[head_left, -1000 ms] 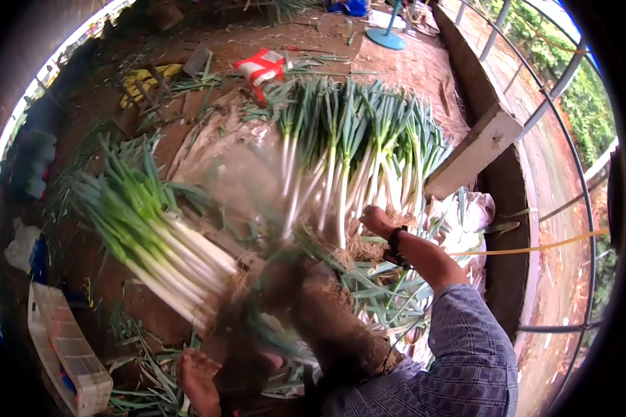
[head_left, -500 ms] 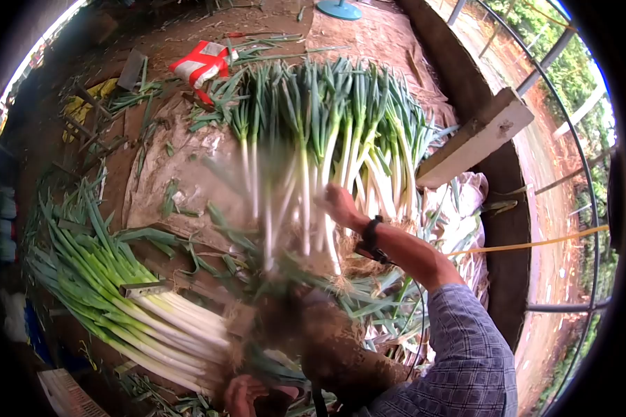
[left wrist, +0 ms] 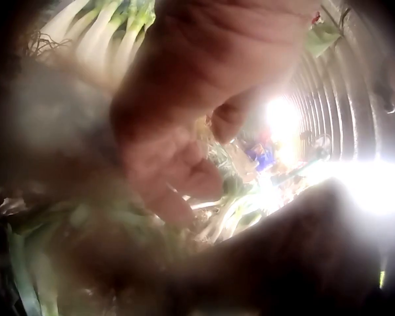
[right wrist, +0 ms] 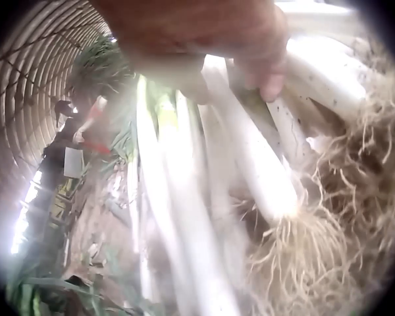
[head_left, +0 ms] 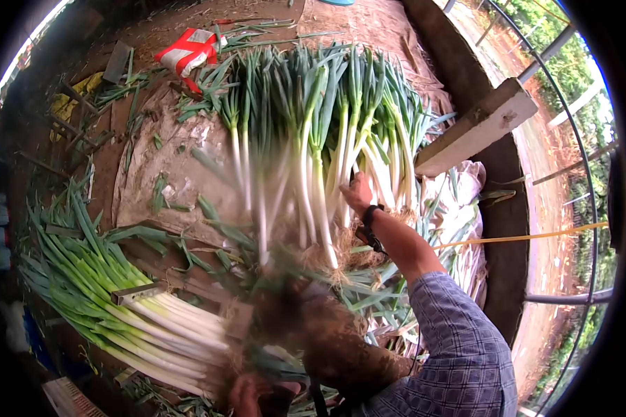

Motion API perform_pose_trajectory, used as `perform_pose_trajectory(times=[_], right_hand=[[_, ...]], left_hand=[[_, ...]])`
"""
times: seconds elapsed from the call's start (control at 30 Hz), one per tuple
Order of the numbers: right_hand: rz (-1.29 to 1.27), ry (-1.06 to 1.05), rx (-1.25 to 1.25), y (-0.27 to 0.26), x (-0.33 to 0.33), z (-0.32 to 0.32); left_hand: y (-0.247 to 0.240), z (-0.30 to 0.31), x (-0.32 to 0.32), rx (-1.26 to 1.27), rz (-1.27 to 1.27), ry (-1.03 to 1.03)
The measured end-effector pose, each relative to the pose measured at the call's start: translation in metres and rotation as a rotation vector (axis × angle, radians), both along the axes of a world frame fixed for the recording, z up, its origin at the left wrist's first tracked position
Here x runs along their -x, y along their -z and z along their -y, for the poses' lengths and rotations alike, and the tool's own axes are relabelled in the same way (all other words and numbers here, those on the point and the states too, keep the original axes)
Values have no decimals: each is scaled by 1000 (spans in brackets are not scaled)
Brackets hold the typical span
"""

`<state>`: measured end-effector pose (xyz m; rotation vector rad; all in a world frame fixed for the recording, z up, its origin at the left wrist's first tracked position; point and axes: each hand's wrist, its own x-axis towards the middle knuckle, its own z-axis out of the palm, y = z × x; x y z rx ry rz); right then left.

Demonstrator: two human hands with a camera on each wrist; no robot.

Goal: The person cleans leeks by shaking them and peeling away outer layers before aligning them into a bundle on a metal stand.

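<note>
A wide row of long green onions (head_left: 306, 167) lies on the ground cloth, roots toward the person. At its right part my right hand (head_left: 358, 193) reaches among the white stalks. In the right wrist view its fingers bend round the white stalk of a green onion (right wrist: 260, 158), whose pale roots (right wrist: 299, 250) hang below. Low in the head view, near the roots of a second pile of green onions (head_left: 167, 316), is my left hand (head_left: 245, 396). The left wrist view shows it with loosely bent fingers (left wrist: 201, 178) and nothing held.
A wooden piece (head_left: 139, 293) lies across the left pile. Right of the row, a pale beam (head_left: 476, 128) slants over a low wall. A red and white bag (head_left: 188, 52) lies behind the row. Loose green leaves (head_left: 375, 295) litter the ground before the person's dirty knee.
The head view has shifted, so the left pile shows more fully. My right hand moved left along the row, then back slightly right among the stalks. The left hand came nearer the left pile's roots.
</note>
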<state>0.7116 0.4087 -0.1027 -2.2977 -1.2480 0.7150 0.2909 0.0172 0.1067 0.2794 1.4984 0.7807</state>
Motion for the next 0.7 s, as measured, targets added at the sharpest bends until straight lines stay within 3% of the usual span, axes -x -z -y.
perform_pose_trajectory(times=[0.1,0.13,0.23,0.33,0.43,0.53,0.57,0.6,0.63,0.7], right_hand=[[-136,-110,223,-8,25,-10],[-235,-34,209,-22,39,-8],[-382,-311,-76,-60,65,13],[-219,-315,-56,-59,73,21],[-302,-119,-180,-43,81,9],[-386,16,-257,12,44,-14],[-229,-44,-257,2,27,-10],[-171,70,-308,10,13,-11],[53,124,-304,22,-7,-12],[257,30,-313,7,-19,-15]], left_hand=[[-7,-8,-3,-16,-3,33],[-11,-11,-4,-21,-2,52],[-8,-11,-4,-22,-21,47],[-5,-13,-8,8,-25,82],[8,-6,-8,25,-93,75],[1,-9,-9,24,-35,58],[-4,-7,-9,33,-63,48],[-9,-7,-10,44,-85,51],[-8,-9,-11,43,-102,54],[4,0,-5,46,-115,50]])
